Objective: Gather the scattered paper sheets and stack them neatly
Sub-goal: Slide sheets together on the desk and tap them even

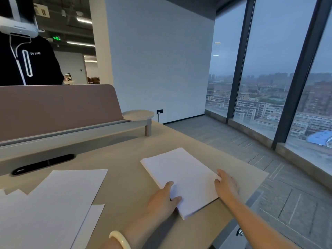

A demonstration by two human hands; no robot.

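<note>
We count one squared stack of white paper [181, 177] and, well apart to its left, one loose spread of sheets [59, 203]. At least three sheets overlap there, but the frame cuts them off, so we cannot tell the full number. There are two hands and one smooth cream bangle [120, 239], worn on the left wrist.

The stack is a thin rectangle with flush edges, lying on the right part of the matte beige desk [124, 173], near its corner. The loose sheets lie flat, their corners poking out at different angles. Behind them we see one mauve partition [53, 108] with a rounded corner, one small round shelf [138, 115] and one dark oval cable slot [43, 164].

Our left hand [161, 200] rests on the stack's near left corner, with forefinger and thumb straight, spread apart and flat on the paper. Our right hand [226, 187] lies against the stack's right edge, fingers nearly straight and close together, tips touching the paper
</note>
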